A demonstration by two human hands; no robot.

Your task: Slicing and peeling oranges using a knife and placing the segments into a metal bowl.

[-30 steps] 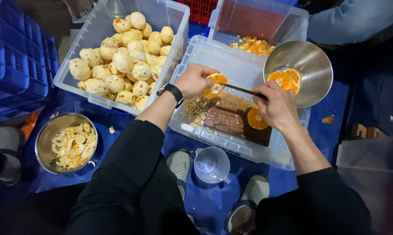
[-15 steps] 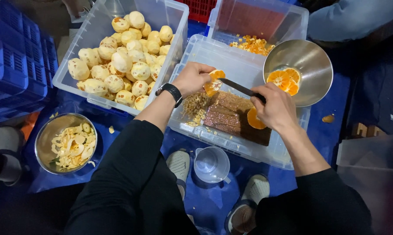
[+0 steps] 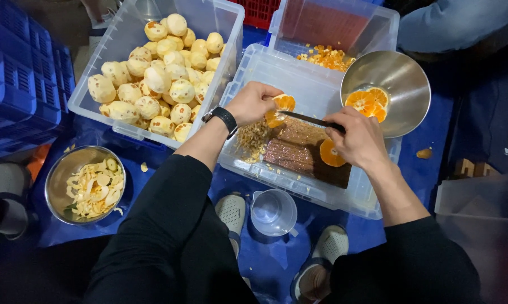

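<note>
Knife (image 3: 307, 119) tip now against held orange (image 3: 280, 108); hands crowded mid-tub (image 3: 299, 73)

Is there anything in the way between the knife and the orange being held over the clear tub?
Nothing visible. The right hand holds the knife, and its blade tip already reaches the peeled orange gripped by the left hand. No object lies between them.

Left hand (image 3: 253, 103) curled, right hand (image 3: 357, 138) clenched, forearms converging

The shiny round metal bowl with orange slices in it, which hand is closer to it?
Right. The right hand, holding a dark knife, sits just beside the shiny round metal bowl. The left hand holds an orange piece farther left.
</note>
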